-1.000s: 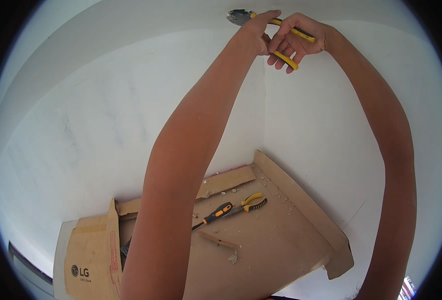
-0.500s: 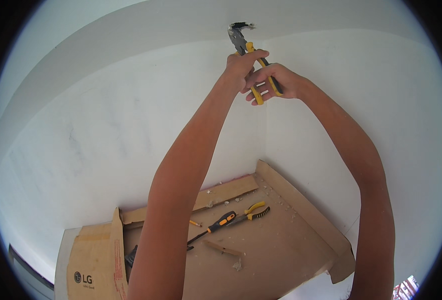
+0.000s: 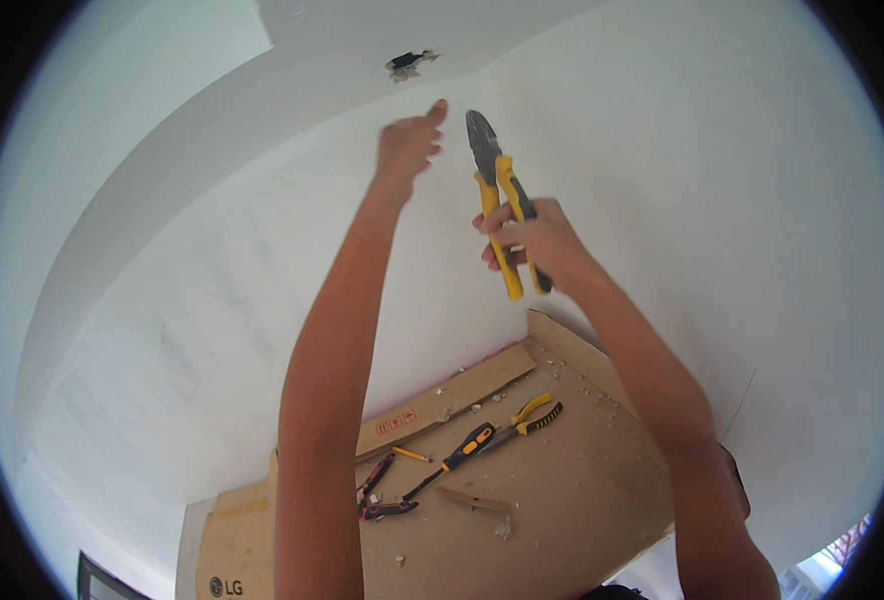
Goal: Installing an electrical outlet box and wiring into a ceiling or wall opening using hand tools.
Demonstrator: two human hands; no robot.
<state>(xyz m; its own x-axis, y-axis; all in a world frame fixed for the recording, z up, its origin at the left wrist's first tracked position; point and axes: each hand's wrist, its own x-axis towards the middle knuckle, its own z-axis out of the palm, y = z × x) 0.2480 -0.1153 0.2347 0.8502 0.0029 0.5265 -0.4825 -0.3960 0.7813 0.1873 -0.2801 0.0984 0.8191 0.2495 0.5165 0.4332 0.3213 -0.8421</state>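
Large pliers (image 3: pixel 483 145) with dark jaws and yellow-and-black handles point upward, their jaws brought together. My right hand (image 3: pixel 540 240) is wrapped round the handles. To the left, my left hand (image 3: pixel 410 150) is raised, apart from the pliers, with its thumb up and its fingers loosely curled; it is slightly blurred, and nothing shows in it. Above this hand, a ragged dark hole (image 3: pixel 412 64) with broken edges opens in the white ceiling surface, close to the corner. Neither my hand nor the pliers touch the hole.
Below lies an open cardboard box (image 3: pixel 562 500) with crumbs of debris. On it are a screwdriver (image 3: pixel 470 447) with a black-and-orange handle, smaller yellow-and-black pliers (image 3: pixel 537 415), a red-and-black tool (image 3: pixel 387 509), a pencil (image 3: pixel 412 454) and a brown strip (image 3: pixel 474 499). White walls (image 3: pixel 662 180) rise behind.
The pliers have come down from the hole in my right hand, and their jaws have closed. My left hand has let go of them and moved left. The view has shifted.
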